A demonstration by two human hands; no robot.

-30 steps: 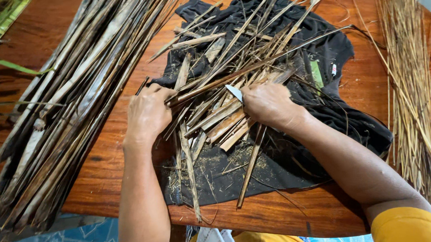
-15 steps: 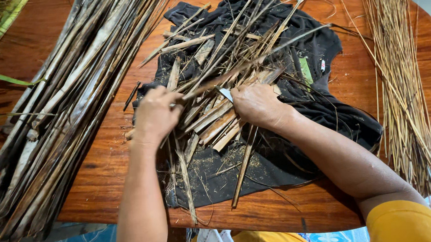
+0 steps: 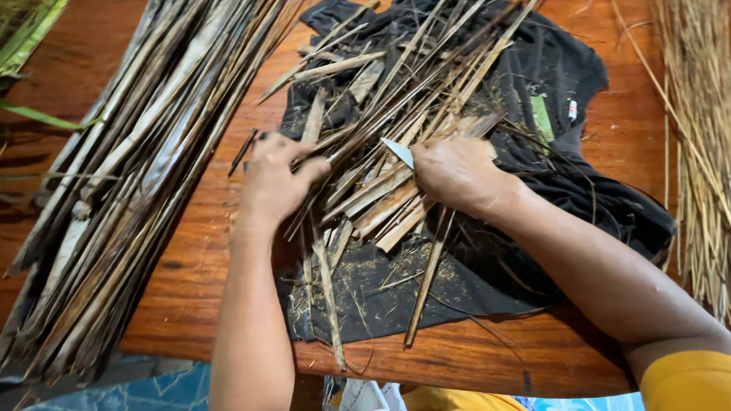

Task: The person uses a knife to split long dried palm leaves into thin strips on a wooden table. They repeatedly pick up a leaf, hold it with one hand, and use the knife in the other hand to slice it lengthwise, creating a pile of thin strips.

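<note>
A pile of dry brown leaf strips (image 3: 395, 122) lies on a black cloth (image 3: 541, 83) spread over a reddish wooden table (image 3: 213, 294). My left hand (image 3: 272, 178) presses down on the near left part of the pile, thumb over a long strip. My right hand (image 3: 459, 175) is closed around a small knife, whose pale blade (image 3: 398, 151) sticks out toward the left hand above the strips. Short cut pieces (image 3: 382, 217) lie under and between both hands.
A thick bundle of long dry leaf stalks (image 3: 126, 183) runs diagonally along the left of the table. Thin straw-coloured ribs (image 3: 703, 133) lie in a heap at the right edge. Green leaves (image 3: 6, 57) show at the far left. Blue patterned floor lies below the near table edge.
The view has shifted slightly. My left hand has slid right onto the strips and my right hand has stayed on the pile with the knife.
</note>
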